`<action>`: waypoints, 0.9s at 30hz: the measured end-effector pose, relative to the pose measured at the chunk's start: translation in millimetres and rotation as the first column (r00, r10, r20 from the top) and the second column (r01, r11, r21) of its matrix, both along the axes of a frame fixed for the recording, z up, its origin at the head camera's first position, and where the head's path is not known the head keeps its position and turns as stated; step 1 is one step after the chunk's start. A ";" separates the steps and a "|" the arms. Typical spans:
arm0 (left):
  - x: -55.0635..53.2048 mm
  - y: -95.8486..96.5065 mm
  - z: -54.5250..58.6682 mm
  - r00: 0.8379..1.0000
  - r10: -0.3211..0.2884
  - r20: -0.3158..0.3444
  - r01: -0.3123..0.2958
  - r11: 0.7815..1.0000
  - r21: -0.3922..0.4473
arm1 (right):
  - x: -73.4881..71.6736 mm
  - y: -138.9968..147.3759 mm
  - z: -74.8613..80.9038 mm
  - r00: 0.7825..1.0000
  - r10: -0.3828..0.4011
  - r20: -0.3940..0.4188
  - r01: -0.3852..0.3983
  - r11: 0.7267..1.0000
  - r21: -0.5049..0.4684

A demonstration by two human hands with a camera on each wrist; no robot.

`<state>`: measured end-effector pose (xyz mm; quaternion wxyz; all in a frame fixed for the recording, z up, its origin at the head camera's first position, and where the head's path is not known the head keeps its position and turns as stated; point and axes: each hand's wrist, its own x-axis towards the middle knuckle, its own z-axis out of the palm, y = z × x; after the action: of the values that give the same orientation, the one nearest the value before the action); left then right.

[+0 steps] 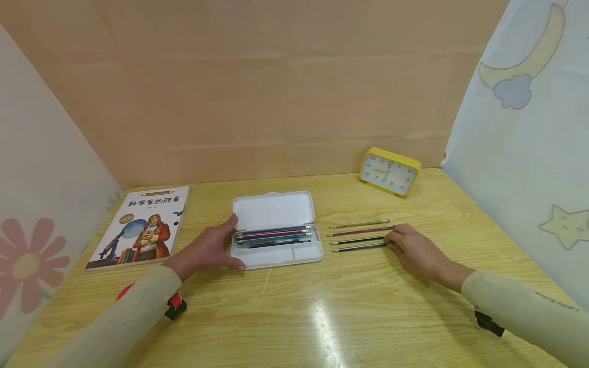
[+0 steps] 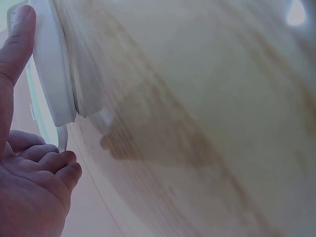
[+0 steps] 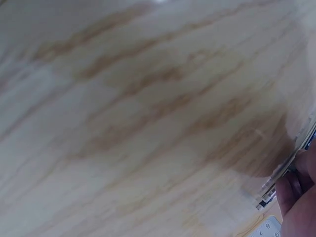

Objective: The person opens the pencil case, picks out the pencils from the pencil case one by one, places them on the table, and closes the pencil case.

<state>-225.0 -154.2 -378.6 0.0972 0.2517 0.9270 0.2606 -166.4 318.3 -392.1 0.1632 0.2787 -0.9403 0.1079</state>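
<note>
An opened white pencil case (image 1: 276, 258) lies mid-table, its lid folded back, with several pencils (image 1: 271, 235) in its tray. My left hand (image 1: 209, 250) holds the case by its left end, thumb along the front side and fingers near the lid. Right of the case several pencils lie roughly parallel, tips pointing left. My right hand (image 1: 416, 250) pinches the blunt end of the nearest dark pencil (image 1: 359, 248). The fingers partly hide the ends of the neighbouring black pencil (image 1: 356, 240) and reddish pencil (image 1: 359, 231). A yellow pencil (image 1: 361, 223) lies farthest back, apart from the hand.
A yellow alarm clock (image 1: 388, 171) stands at the back right. At the left lies a book (image 1: 142, 227) with an illustrated cover. A red object (image 1: 124, 291) shows partly beside the left sleeve. Walls border the wooden table (image 1: 285, 317) at the back and both sides.
</note>
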 end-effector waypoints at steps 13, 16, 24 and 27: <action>-2.0 1.5 -1.5 1.000 0.009 0.004 -0.009 1.000 -0.007 | 0.0 2.5 -4.9 0.999 0.006 -0.032 -0.006 1.000 -0.010; -2.1 1.3 -1.5 1.000 0.010 0.004 -0.010 1.000 -0.009 | -0.5 3.8 -4.0 0.999 0.020 -0.049 -0.020 1.000 -0.012; -1.8 1.0 -1.8 1.000 0.012 0.007 -0.012 1.000 -0.008 | -5.0 -1.4 2.7 0.985 0.109 -0.134 -0.111 0.994 -0.005; -1.4 1.3 -1.2 1.000 0.009 0.010 -0.009 1.000 -0.007 | -7.2 -8.3 5.1 0.980 0.131 -0.150 -0.134 0.991 -0.008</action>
<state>-226.4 -152.9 -379.8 0.1017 0.2457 0.9285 0.2592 -173.6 309.9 -387.0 0.2282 0.3463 -0.9038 0.1058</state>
